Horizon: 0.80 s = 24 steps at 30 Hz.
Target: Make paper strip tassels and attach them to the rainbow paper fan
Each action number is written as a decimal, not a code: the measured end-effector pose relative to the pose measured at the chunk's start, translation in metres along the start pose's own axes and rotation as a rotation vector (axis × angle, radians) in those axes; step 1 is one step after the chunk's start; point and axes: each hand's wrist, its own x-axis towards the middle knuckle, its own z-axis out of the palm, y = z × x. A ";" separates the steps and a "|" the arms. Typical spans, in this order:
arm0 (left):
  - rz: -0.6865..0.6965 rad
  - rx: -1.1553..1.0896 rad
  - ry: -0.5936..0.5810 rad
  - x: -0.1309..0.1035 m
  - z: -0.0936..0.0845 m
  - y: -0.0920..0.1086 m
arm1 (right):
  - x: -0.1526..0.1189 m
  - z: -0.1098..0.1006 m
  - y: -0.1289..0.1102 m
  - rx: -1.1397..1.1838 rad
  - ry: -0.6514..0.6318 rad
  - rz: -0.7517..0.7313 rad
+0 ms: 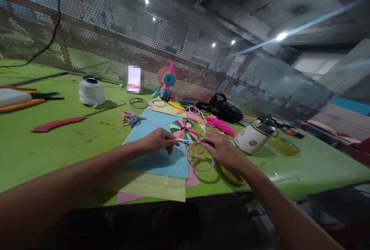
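Observation:
My right hand point(221, 148) pinches the upper rim of a thin, pale ring point(200, 170), held upright above the table's front part. A thin whitish strip point(181, 140) runs from beside the ring to my left hand point(163, 140), whose fingers are pinched on its end; its material is hard to make out. Just behind both hands lies a round ornament point(185, 130) with stripes of several colours and a pink centre. From its left, a pink cord point(152, 122) leads to a multicoloured tassel point(131, 119). Under my left hand are blue paper sheets point(156, 163).
Yellow sheets point(162, 184) stick out at the table's front edge. To the right are a yellow ring point(232, 176), a pink yarn bundle point(221, 126) and a white jug point(251, 138). A white thread spool point(91, 93) and pliers point(47, 96) lie left. A finished-looking ornament point(168, 80) stands behind.

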 end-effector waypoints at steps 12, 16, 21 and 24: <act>0.044 0.068 -0.069 -0.002 0.012 -0.019 | -0.014 -0.012 -0.002 0.120 -0.243 -0.023; 0.092 0.230 -0.104 -0.007 0.011 -0.016 | -0.016 -0.020 0.006 0.204 -0.370 -0.037; 0.086 0.173 -0.119 -0.009 0.008 -0.016 | -0.017 -0.021 0.019 0.287 -0.448 0.048; 0.036 -0.090 -0.057 -0.007 0.008 -0.018 | -0.017 -0.019 0.028 0.363 -0.501 0.084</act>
